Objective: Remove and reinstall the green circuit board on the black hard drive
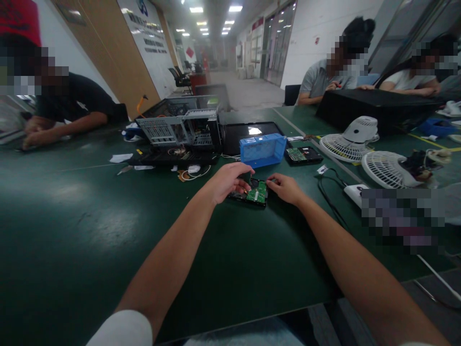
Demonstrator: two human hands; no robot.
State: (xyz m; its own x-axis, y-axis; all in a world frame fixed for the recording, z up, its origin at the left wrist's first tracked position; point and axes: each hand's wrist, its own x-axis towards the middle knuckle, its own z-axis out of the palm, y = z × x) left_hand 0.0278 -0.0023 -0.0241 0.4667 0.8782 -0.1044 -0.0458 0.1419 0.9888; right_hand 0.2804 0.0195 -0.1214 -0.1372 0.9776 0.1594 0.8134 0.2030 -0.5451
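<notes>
A hard drive (257, 194) lies flat on the green table with its green circuit board facing up. My left hand (230, 182) is over its left part, fingers curled and closed around something small and dark that I cannot make out. At the drive's right edge is my right hand (286, 187), its thumb and fingertips closed on that edge. Just behind the drive stands a blue plastic bin (262, 151), tipped on its side. A second hard drive (304, 154) rests to the right of the bin, with its board also showing.
An opened computer case (180, 127) stands back left, with a white cable (200, 177) before it. A dark flat panel (248, 132) lies behind the bin. White fan parts (349, 142), a white power strip (355, 194) and black cables (331, 202) lie right. Other people sit on both sides.
</notes>
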